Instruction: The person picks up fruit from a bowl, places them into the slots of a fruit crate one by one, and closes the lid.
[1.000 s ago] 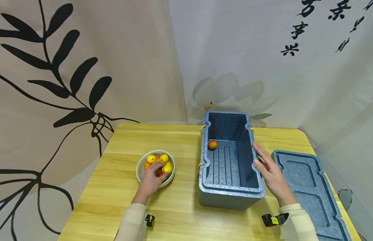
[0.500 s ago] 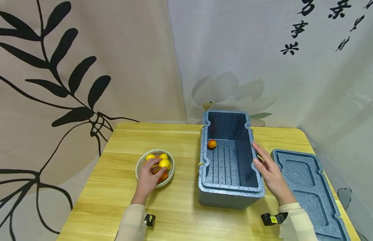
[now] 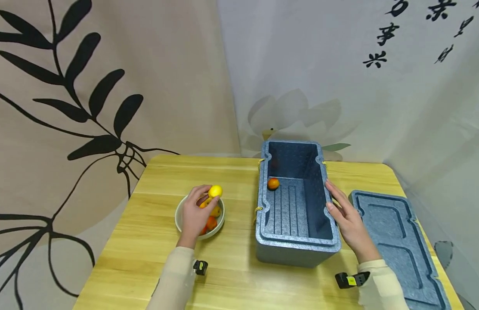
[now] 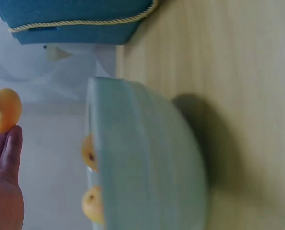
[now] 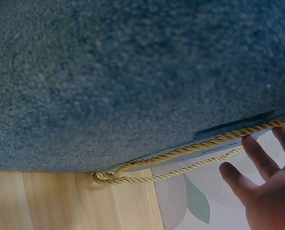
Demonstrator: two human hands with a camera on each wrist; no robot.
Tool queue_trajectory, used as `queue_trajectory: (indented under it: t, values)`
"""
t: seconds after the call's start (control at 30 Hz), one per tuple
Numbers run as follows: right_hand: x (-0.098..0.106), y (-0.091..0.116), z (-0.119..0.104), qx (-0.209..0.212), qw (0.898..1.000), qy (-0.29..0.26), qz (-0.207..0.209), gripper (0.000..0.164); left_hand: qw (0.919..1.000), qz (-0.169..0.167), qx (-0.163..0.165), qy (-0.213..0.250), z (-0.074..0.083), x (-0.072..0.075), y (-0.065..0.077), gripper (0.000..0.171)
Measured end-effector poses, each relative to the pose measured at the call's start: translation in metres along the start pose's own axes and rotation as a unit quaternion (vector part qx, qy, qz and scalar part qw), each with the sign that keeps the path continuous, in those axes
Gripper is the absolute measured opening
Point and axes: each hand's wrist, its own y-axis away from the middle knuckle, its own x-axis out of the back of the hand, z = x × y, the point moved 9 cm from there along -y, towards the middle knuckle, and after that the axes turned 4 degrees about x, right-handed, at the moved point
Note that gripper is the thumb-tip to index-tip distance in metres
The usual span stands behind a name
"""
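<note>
My left hand pinches a small round yellow fruit between thumb and fingertips, above the far rim of the pale bowl. In the left wrist view this fruit has a dark spot, and its exact kind is unclear. Yellow and orange-red fruits lie in the bowl, partly hidden by the hand. My right hand rests on the right rim of the open blue-grey foam box. Inside the box, one orange fruit lies near the left wall.
The box's lid lies flat to the right of the box, inner side up. Yellow cord runs along the box's side. Bare wooden tabletop separates bowl and box. A printed cloth hangs behind the table.
My left hand has lifted a yellow fruit from the bowl, moving up and slightly away. The right hand stays on the box rim.
</note>
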Motion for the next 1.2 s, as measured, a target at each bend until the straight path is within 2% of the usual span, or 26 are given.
queue_trajectory:
  t: [0.3,0.43,0.8,0.97,1.2]
  values:
    - [0.000,-0.003,0.000,0.013,1.000,0.001,0.003,0.054,0.9996,-0.016,-0.009,0.020,0.019,-0.011,-0.028,0.031]
    - [0.001,-0.004,-0.002,0.022,1.000,-0.001,0.003,0.054,0.9991,-0.020,-0.018,0.031,0.026,-0.015,-0.035,0.030]
    - [-0.001,-0.003,-0.001,0.001,1.000,0.012,-0.001,0.053,0.9977,-0.027,-0.020,0.059,0.045,-0.032,-0.056,0.028]
    - [0.001,-0.003,0.001,-0.001,1.000,0.012,0.005,0.053,0.9956,-0.027,-0.024,0.087,0.058,-0.045,-0.070,0.030]
    - [0.001,-0.002,0.007,0.001,1.000,0.005,0.004,0.053,0.9932,-0.051,-0.042,0.095,0.072,-0.065,-0.077,0.031]
